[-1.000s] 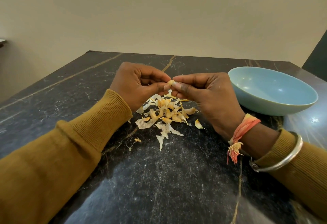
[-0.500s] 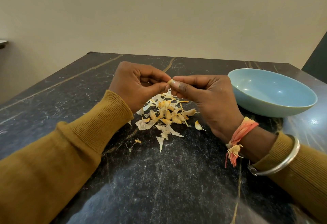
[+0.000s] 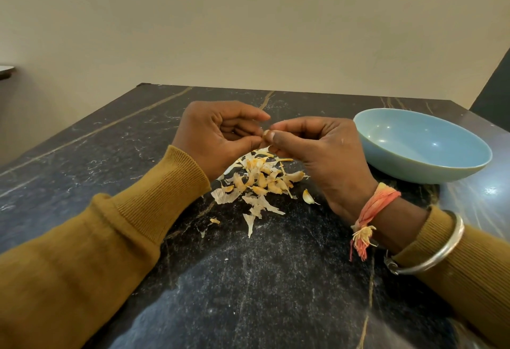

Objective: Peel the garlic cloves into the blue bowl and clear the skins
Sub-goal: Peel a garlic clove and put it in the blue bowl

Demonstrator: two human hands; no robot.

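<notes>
Left grip (image 3: 218, 136) and right grip (image 3: 311, 150) both pinch one garlic clove (image 3: 265, 135) at their fingertips, just above the skins (image 3: 259, 180) heaped on the counter (image 3: 248, 279). The blue bowl (image 3: 422, 144) stands at the heap's two o'clock.

1. The room is softly and evenly lit, warm in tone. The cream wall (image 3: 248, 31) is bright and dims toward its lower left.
2. The light falls from above. A white patch of glare sits on the dark table (image 3: 276, 279) right of the blue bowl (image 3: 408, 175), and small highlights dot the bowl's inside.
3. The silver bangle (image 3: 441, 255) gleams.
4. Soft shadow lies under the left hand (image 3: 218, 136) and right hand (image 3: 317, 153), across the skins (image 3: 259, 183), and beneath the bowl.
5. The centre is crisp, though the garlic clove (image 3: 265, 135) both hands pinch is too small for detail.
6. Wide-angle bending splays the table's edges. The sleeves (image 3: 69, 279) loom large and slightly soft at the lower corners.
</notes>
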